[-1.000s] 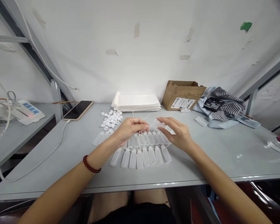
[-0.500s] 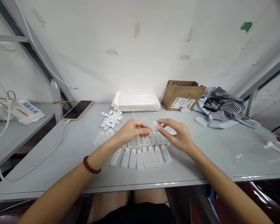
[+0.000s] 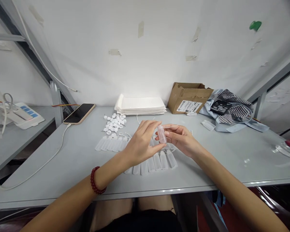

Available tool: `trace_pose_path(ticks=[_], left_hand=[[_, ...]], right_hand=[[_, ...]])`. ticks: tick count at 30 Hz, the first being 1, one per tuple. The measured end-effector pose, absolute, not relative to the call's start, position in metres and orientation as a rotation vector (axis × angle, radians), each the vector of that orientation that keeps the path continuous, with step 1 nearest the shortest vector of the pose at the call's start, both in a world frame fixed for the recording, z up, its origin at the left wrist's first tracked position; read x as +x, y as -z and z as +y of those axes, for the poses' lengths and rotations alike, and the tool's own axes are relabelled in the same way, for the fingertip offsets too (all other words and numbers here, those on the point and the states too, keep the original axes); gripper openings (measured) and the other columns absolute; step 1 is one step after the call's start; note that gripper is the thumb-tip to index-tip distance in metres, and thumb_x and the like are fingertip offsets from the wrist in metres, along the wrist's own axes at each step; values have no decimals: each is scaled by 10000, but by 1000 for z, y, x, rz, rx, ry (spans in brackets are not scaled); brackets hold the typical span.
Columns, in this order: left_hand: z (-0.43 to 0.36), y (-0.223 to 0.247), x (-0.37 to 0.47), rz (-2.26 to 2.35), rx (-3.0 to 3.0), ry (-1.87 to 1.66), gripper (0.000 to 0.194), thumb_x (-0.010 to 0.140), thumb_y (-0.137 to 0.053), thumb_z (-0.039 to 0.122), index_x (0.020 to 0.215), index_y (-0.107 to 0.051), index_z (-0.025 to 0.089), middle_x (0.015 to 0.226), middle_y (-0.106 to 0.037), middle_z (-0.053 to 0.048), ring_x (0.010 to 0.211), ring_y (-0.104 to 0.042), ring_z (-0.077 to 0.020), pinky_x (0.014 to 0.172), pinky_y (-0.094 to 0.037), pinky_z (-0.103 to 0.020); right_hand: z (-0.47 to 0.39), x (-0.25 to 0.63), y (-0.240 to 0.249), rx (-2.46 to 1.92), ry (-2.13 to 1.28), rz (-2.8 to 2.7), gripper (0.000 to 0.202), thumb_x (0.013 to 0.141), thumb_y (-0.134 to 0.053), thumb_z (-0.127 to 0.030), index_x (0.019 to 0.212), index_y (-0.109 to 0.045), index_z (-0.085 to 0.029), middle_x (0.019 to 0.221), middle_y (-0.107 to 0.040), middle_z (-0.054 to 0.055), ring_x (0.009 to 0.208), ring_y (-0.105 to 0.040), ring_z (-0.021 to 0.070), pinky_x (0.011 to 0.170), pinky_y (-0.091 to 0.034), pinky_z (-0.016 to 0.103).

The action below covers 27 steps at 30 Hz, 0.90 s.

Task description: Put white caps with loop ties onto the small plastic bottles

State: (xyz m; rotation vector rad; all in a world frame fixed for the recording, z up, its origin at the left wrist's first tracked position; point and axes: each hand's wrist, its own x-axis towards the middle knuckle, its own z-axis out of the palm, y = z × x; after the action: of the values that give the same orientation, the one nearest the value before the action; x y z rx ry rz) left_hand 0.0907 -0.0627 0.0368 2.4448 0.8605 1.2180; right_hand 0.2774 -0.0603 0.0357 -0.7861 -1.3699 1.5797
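Observation:
Between my two hands a small translucent plastic bottle stands nearly upright, above the table. My left hand holds it end to end, fingers at its neck and thumb under its base. Bent around its right side, my right hand has its thumb against the bottle wall. A thin white cord runs across the right fingers; its far end is hard to make out. Below lies a front row of similar bottles with cords at their necks, partly covered by my left hand. More bottles lie behind to the left.
White caps are heaped behind the bottles. At the back stand a stack of white sheets and an open cardboard box. A charging phone lies left; striped cloth and a loose bottle lie right.
My left hand has let go of the cord and moved right, onto the bottle. The bottle has turned from tilted to nearly upright, and the right hand has shifted around its side.

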Motion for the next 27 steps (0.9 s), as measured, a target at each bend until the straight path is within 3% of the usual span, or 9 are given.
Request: trace_pose_path(ticks=[6, 10, 13, 19, 27], left_hand=[[-63, -38, 91, 902, 2475, -1268, 482, 787, -655, 196, 1236, -483, 174, 1123, -578, -102, 1055, -517, -241, 889, -460, -389], [-59, -43, 85, 927, 2450, -1065, 473, 762, -683, 255, 1207, -529, 213, 1083, -593, -85, 1035, -520, -255, 870, -463, -403], [-56, -47, 81, 976, 2443, -839, 443, 740, -698, 324, 1144, -577, 189, 1019, -606, -88, 993, -520, -265, 840, -464, -406], [-59, -50, 77, 1015, 2370, -526, 481, 711, -688, 450, 1116, -600, 205, 979, -609, -69, 1006, -513, -277, 810, -449, -382], [-70, -53, 88, 968, 2316, -451, 418, 713, -690, 421, 1049, -608, 187, 973, -596, -66, 987, -500, -267, 786, -450, -368]], right_hand=[[-57, 284, -37, -867, -1476, -1490, 236, 783, -691, -293, 995, -668, -195, 926, -716, 60, 854, -679, 196, 825, -533, 387], [-56, 292, -44, -927, -1299, -1619, 384, 717, -749, -271, 1073, -616, -213, 1035, -668, 70, 919, -645, 198, 792, -537, 367], [-58, 295, -48, -923, -1212, -1666, 422, 710, -752, -247, 1103, -600, -233, 1020, -651, 54, 857, -638, 169, 731, -540, 326], [-61, 292, -47, -947, -1079, -1780, 143, 748, -715, -287, 863, -711, -202, 893, -654, 38, 679, -586, 126, 587, -493, 272], [-59, 306, -58, -1080, -934, -1992, 177, 792, -668, -351, 759, -722, -185, 718, -673, 18, 649, -586, 135, 595, -462, 266]])
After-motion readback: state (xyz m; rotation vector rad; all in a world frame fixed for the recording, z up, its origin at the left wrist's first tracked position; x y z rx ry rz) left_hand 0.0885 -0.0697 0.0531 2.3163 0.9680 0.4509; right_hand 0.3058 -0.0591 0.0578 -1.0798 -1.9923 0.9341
